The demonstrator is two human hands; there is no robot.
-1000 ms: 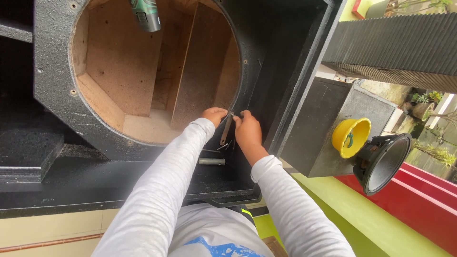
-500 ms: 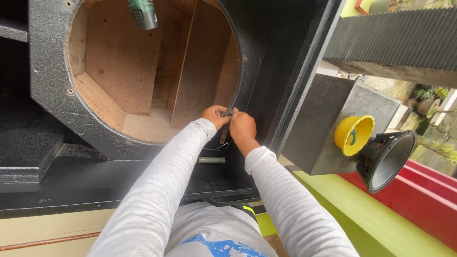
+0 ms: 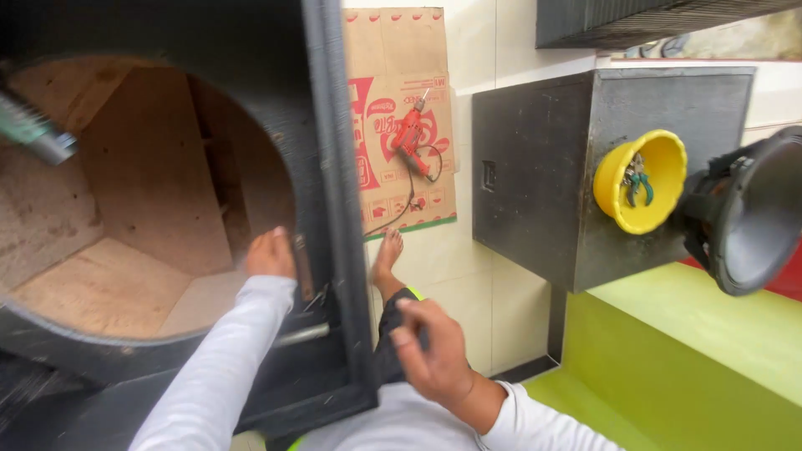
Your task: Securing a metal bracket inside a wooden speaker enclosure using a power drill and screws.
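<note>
Gripping speaker cabinet (image 3: 330, 167) rim, left hand (image 3: 269, 253); right hand (image 3: 434, 351) free.

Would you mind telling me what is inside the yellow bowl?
Pliers with green handles lie in the yellow bowl; whatever sits deeper under them is hidden.

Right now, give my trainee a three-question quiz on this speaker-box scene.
1. True or false: the left hand rests on the rim of the round hole in the speaker box.
2. What lies in the yellow bowl: A pliers, B a cup, C tape?
3. What red tool lies on the cardboard?

Key: 1 true. 2 A, pliers. 3 a drill.
</note>
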